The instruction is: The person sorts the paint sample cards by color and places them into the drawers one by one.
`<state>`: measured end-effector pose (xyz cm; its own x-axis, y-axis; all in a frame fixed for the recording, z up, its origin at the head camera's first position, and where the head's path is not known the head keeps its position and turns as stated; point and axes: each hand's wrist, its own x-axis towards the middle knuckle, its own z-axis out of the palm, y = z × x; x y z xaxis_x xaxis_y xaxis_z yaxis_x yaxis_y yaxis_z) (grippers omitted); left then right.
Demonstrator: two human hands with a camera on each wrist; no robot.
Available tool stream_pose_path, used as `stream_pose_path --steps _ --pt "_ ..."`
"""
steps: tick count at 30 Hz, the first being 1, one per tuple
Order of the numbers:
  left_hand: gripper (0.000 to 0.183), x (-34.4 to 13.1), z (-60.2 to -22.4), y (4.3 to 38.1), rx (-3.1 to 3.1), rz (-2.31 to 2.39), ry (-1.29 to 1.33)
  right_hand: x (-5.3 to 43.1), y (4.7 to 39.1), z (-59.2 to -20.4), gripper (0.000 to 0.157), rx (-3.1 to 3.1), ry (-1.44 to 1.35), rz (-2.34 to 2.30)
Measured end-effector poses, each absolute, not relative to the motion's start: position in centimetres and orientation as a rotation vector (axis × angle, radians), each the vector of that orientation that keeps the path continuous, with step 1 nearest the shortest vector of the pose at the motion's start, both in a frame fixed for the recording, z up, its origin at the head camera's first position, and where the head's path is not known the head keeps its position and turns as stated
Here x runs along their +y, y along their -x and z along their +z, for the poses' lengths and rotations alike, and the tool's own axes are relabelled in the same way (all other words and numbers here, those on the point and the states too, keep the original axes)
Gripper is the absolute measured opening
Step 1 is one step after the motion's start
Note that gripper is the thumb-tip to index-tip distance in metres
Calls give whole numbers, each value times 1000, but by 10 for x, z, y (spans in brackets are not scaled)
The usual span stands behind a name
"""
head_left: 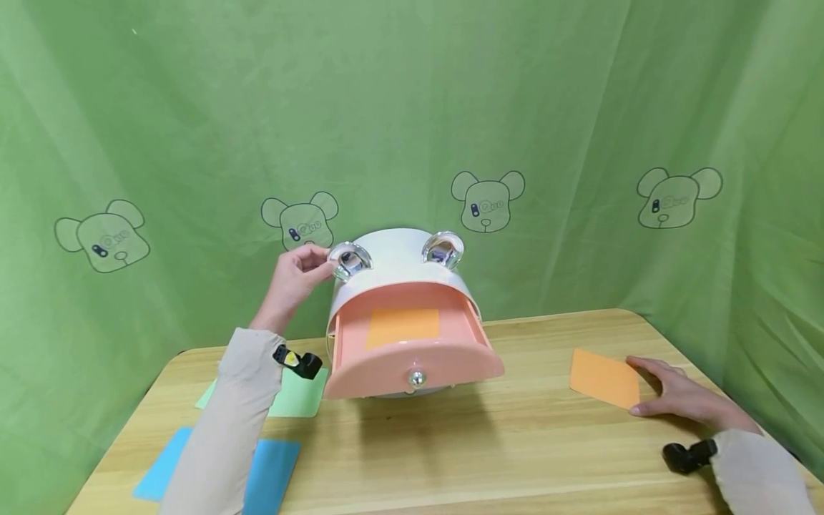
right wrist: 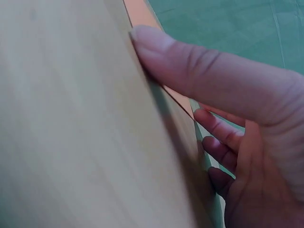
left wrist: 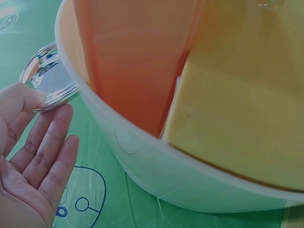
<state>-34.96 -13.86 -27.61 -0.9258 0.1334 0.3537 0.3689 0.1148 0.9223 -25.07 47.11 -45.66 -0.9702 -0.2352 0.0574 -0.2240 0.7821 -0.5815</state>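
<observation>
A white box with two shiny silver eyes like a frog's stands on the table, its pink drawer pulled out. Inside the drawer lies an orange card. With thumb and fingers, my left hand pinches the rim of the left silver eye; its other fingers stay fairly straight in the left wrist view. On the right, my right hand holds a second orange card by its right edge, thumb at the near corner and index finger at the far one. That card appears to lie flat.
A light green card lies left of the box, partly behind my left forearm. Blue card shows on both sides of the same forearm. A green curtain with bear faces rises behind the wooden table.
</observation>
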Motion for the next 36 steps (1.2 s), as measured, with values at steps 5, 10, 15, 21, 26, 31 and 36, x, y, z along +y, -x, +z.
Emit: stream_pose_path --steps 5,10,15,21,26,31,36 --pt "15 -139 -276 349 -2195 -1922 509 468 250 -457 92 2955 367 -980" --pt "15 -140 -277 349 -2194 -1931 503 470 250 -459 89 2932 351 -1051" --pt "16 -140 -278 350 -2198 -1924 504 477 248 -463 79 2940 356 -1088" --pt "16 -139 -277 349 -2196 -1927 505 479 247 -466 78 2962 382 -1067" --pt "15 -139 -277 350 -2193 -1932 508 478 245 -465 80 2947 375 -1081" --pt "15 -139 -278 351 -2193 -1936 507 479 245 -467 83 2962 402 -1078" --pt "15 -139 -278 351 -2201 -1930 502 479 244 -469 86 2967 398 -1076"
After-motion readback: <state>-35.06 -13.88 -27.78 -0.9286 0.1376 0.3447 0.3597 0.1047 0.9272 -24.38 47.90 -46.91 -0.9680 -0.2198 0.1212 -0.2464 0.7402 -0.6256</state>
